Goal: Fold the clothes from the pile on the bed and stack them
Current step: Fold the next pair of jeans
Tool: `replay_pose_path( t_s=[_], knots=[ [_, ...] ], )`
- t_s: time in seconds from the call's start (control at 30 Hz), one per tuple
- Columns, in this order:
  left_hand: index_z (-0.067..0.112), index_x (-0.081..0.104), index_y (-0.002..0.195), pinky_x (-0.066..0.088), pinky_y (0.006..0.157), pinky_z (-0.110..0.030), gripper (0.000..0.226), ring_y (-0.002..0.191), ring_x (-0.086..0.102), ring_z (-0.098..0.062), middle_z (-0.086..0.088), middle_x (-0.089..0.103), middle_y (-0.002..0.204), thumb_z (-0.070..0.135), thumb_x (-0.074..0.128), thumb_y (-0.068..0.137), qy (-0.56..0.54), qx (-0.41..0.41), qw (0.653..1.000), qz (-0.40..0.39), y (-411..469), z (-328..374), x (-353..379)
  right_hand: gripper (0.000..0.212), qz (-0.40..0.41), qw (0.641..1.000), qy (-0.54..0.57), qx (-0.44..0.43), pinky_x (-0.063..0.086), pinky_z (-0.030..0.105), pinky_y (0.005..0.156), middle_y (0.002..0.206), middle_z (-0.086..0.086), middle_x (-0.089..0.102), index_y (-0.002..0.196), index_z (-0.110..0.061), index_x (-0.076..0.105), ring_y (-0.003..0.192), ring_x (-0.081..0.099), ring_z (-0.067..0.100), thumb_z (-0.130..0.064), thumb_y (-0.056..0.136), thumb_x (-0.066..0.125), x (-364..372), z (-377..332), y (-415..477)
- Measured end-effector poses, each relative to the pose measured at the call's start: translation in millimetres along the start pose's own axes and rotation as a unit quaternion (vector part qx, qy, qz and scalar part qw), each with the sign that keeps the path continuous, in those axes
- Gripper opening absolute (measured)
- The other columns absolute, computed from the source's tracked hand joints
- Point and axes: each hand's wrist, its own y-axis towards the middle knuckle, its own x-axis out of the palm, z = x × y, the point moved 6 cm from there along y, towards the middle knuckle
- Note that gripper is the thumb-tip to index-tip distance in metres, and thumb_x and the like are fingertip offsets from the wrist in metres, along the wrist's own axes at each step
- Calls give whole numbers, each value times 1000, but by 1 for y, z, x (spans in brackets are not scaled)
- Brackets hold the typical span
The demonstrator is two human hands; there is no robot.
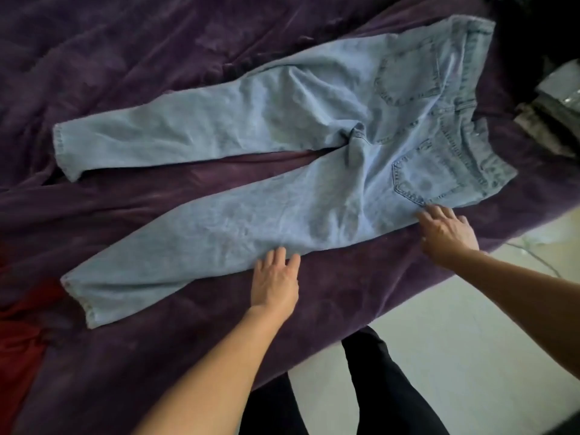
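1. A red cloth [18, 340] lies at the far left edge of the bed, partly tucked into the folds of the purple bedspread [125, 58].
2. The jeans [282, 120], light blue denim, lie spread flat on the bedspread, back side up, both hems to the left and the waist to the right.
3. The far leg [157, 136] lies nearly level. The near leg [188, 246] slants down to the left, so the 2 legs part in a V with purple bedspread showing between them.
4. The left hand [276, 284] lies palm down at the near leg's lower edge, about halfway along it. Its grip is slack and flat, fingers straight, and the fingertips touch the denim edge. It has hold of nothing.
5. The right hand [445, 233] rests at the jeans' near hip edge, just below the near back pocket [423, 180]. Its fingers are spread, with the tips on the denim. This grip, too, is flat and clasps nothing.
6. The far back pocket [408, 76] sits above, and the waistband [470, 120] runs along the right end of the jeans.
7. Beyond the waistband, at the right edge, lie some greyish fabrics [552, 120] and a dark heap [533, 36], both too blurred to tell apart.
8. Below the bed's edge are a pale floor [470, 340] and the person's black trousers [376, 387].
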Motion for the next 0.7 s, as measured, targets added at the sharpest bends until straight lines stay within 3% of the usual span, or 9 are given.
replay_pose_path(
  t_s=[0.1,0.17,0.27,0.4,0.5,0.57,0.6,0.7],
  knots=[
    [18,49,131,42,93,-44,61,114,48,-32,-12,49,126,30,73,76,2,-30,996,84,33,5,7,55,37,999,15,-31,31,46,103,149,2,36,137,-28,46,141,24,24,-22,84,59,16,21,34],
    [14,60,113,45,84,-45,47,101,52,-35,-14,56,110,23,75,70,1,-52,990,134,54,-7,6,37,120,991,20,-56,34,47,97,133,4,54,121,-26,59,129,42,27,-28,85,50,16,36,50],
    [7,64,91,47,76,-48,17,88,55,-39,-17,58,89,9,64,74,-16,-76,980,182,78,-20,-14,35,229,967,95,-54,39,46,89,99,15,70,101,-17,66,92,63,36,-35,90,38,-13,61,68],
    [-2,60,98,44,76,-50,19,87,58,-44,-25,63,91,-1,49,83,-46,-157,954,252,90,-10,-48,29,236,951,194,-57,43,43,73,95,24,66,112,-14,59,84,60,44,-32,100,40,-61,68,102],
    [4,55,108,44,67,-46,26,81,62,-45,-25,67,88,23,42,96,-53,-170,958,224,74,11,-47,32,297,932,179,-105,44,43,66,85,24,66,103,-12,57,76,60,45,-39,99,39,-86,67,105],
    [10,51,112,45,64,-41,46,79,65,-40,-16,68,86,51,53,89,-26,-144,977,155,55,21,-36,42,310,926,144,-159,40,37,58,71,20,64,89,-12,54,64,61,41,-51,96,41,-84,75,95],
    [11,52,111,46,63,-40,54,77,66,-38,-12,68,86,55,63,81,2,-131,984,121,44,24,-28,47,298,928,121,-187,38,34,55,65,17,62,83,-13,52,58,59,37,-57,94,40,-78,80,87],
    [12,57,107,52,60,-41,45,74,66,-36,-10,63,93,22,78,69,77,-101,991,37,9,36,3,52,228,934,69,-267,39,30,46,62,8,60,73,-16,51,51,60,31,-62,89,34,-35,98,52]
  ],
)
